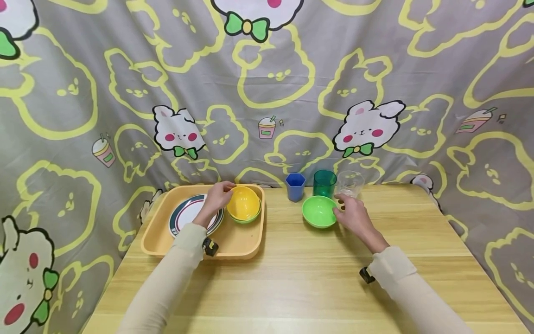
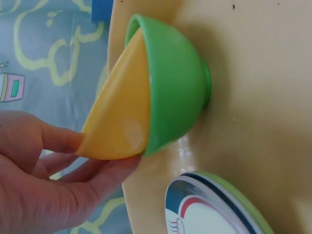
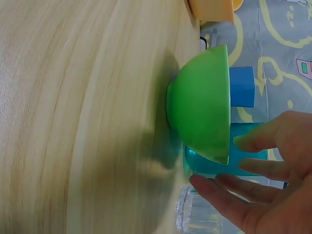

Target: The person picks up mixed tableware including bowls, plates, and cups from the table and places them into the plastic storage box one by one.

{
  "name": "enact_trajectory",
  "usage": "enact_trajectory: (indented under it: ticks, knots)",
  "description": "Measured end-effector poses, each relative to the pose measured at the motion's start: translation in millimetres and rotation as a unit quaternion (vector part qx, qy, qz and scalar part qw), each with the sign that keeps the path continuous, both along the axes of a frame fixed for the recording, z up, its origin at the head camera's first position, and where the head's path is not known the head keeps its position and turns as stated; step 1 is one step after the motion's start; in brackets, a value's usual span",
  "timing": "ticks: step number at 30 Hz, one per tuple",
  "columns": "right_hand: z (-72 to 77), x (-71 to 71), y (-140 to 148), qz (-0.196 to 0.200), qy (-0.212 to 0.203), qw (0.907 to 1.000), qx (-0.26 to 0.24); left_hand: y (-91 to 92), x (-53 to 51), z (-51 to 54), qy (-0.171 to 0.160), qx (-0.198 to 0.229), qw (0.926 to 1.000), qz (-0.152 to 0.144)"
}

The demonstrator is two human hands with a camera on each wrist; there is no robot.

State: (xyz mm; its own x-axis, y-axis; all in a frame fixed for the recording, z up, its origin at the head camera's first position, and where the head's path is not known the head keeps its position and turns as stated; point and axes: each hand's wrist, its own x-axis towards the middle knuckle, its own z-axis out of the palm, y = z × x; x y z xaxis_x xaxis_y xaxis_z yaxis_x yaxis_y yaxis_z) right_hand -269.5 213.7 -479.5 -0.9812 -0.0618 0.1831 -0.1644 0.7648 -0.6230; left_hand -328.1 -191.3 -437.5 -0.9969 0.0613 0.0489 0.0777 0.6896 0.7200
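Note:
My left hand (image 1: 218, 200) pinches the rim of a yellow bowl (image 2: 119, 117), thumb on one side and fingers underneath. The yellow bowl sits tilted inside a green bowl (image 2: 178, 83), which stands in the orange tray (image 1: 233, 243). On the table to the right is another green bowl (image 1: 319, 212), upright. My right hand (image 1: 354, 218) is beside that bowl's right rim, with fingers spread and thumb near the edge in the right wrist view. Whether the thumb touches the rim I cannot tell.
Stacked plates (image 1: 189, 214) lie in the tray's left part. Behind the table's green bowl stand a blue cup (image 1: 295, 187), a teal cup (image 1: 324, 182) and a clear cup (image 1: 351, 182). A patterned curtain (image 1: 275, 93) hangs along the table's back edge.

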Motion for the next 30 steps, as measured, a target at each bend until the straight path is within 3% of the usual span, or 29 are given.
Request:
enact_trajectory:
  ticks: [10, 12, 18, 24, 30]
  knots:
    - [-9.1, -0.7, 1.3, 0.010, -0.009, 0.9998, -0.015, 1.4, -7.5, 0.1, -0.004, -0.078, 0.9970, 0.002]
    - [-10.5, -0.5, 1.1, 0.010, -0.013, 0.9997, -0.019, -0.3, -8.5, -0.1, -0.020, -0.084, 0.9962, -0.002]
    - [-14.6, -1.4, 1.3, 0.007, -0.015, 0.9996, -0.024, -5.3, -7.3, -1.7, -0.090, -0.036, 0.9952, -0.012]
    - [-17.1, -1.2, 0.7, 0.002, -0.014, 0.9994, -0.033, -8.9, -6.0, -5.5, -0.108, 0.010, 0.9941, -0.001]
    - [-18.9, 0.4, -0.1, -0.013, -0.019, 0.9987, -0.045, -8.1, -3.5, -7.1, -0.119, 0.022, 0.9927, 0.004]
